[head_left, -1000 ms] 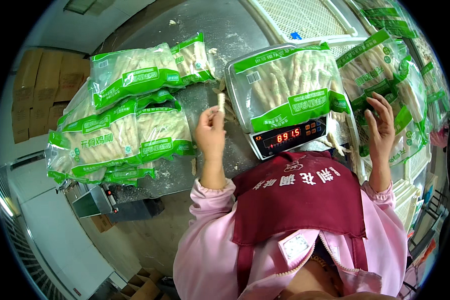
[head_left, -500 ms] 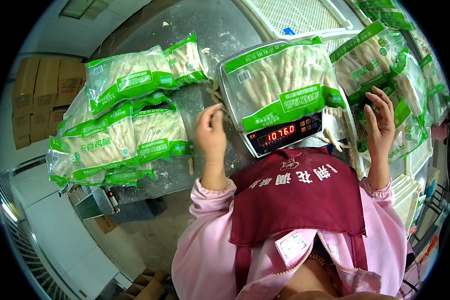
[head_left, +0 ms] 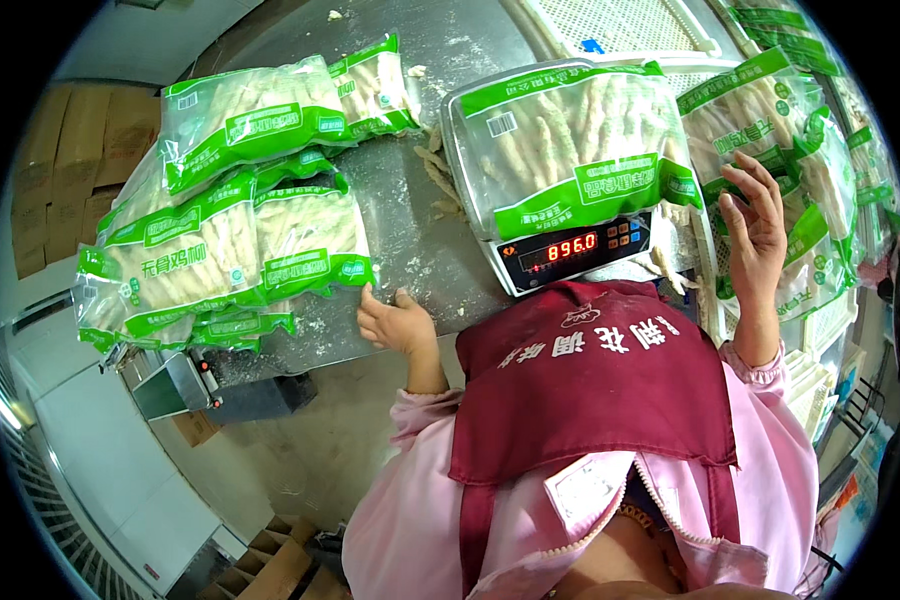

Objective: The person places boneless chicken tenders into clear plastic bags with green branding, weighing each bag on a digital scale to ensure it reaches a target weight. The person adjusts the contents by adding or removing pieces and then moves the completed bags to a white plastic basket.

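Observation:
A clear and green bag of pale, floury strips [head_left: 580,140] lies on a digital scale [head_left: 570,250] with a lit red display. My left hand [head_left: 402,322] holds nothing and hovers near the table's front edge. Its fingers are apart, with the fingertips close to the corner of a filled bag [head_left: 315,240] in the left pile; whether they touch it I cannot tell. To the right of the scale, my right hand [head_left: 757,222] is raised, fingers spread, with more filled bags [head_left: 745,125] just behind it.
Several filled bags [head_left: 185,270] are heaped on the floury metal table [head_left: 400,210] at the left. Loose strips [head_left: 438,175] lie beside the scale. White perforated trays [head_left: 620,25] stand at the back and right. Cardboard boxes [head_left: 60,170] are stacked at far left.
My left hand has moved from beside the scale toward me and left, to the bag pile, and its fingers have spread. The scale's reading has changed. My right hand has barely moved.

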A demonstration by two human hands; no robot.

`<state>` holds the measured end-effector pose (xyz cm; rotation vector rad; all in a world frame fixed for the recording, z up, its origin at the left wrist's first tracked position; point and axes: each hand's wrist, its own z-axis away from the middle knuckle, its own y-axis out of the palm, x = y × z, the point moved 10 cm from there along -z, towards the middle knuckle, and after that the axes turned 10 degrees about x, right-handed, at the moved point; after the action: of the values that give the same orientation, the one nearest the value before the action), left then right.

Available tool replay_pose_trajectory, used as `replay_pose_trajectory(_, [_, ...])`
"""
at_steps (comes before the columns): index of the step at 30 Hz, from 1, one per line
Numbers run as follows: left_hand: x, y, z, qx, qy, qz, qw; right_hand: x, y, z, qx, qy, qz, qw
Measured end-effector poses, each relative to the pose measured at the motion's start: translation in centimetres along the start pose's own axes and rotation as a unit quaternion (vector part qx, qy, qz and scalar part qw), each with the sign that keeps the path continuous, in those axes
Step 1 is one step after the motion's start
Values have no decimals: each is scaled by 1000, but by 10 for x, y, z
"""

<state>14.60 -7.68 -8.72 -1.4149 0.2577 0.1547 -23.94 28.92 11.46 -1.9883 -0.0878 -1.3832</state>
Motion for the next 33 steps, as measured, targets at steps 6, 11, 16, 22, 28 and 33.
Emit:
replay_pose_trajectory(6, [-11,16,-13,-7,199,26,980,-3,-9,4,-19,12,6,1000])
replay_pose_trajectory(11, [-107,49,-18,61,327,179,926,-3,13,2,9,21,-25,999])
replay_pose_trajectory(16, [-159,48,-30,116,318,345,876,9,4,2,-2,13,18,1000])
replay_pose_trajectory(22, [-137,52,-26,171,300,229,910,-14,-11,14,-19,43,38,998])
replay_pose_trajectory(28, [-159,48,9,85,420,137,893,-13,10,2,9,34,0,999])
replay_pose_trajectory(33, [-128,76,-53,114,269,329,898,-6,18,-7,31,28,5,999])
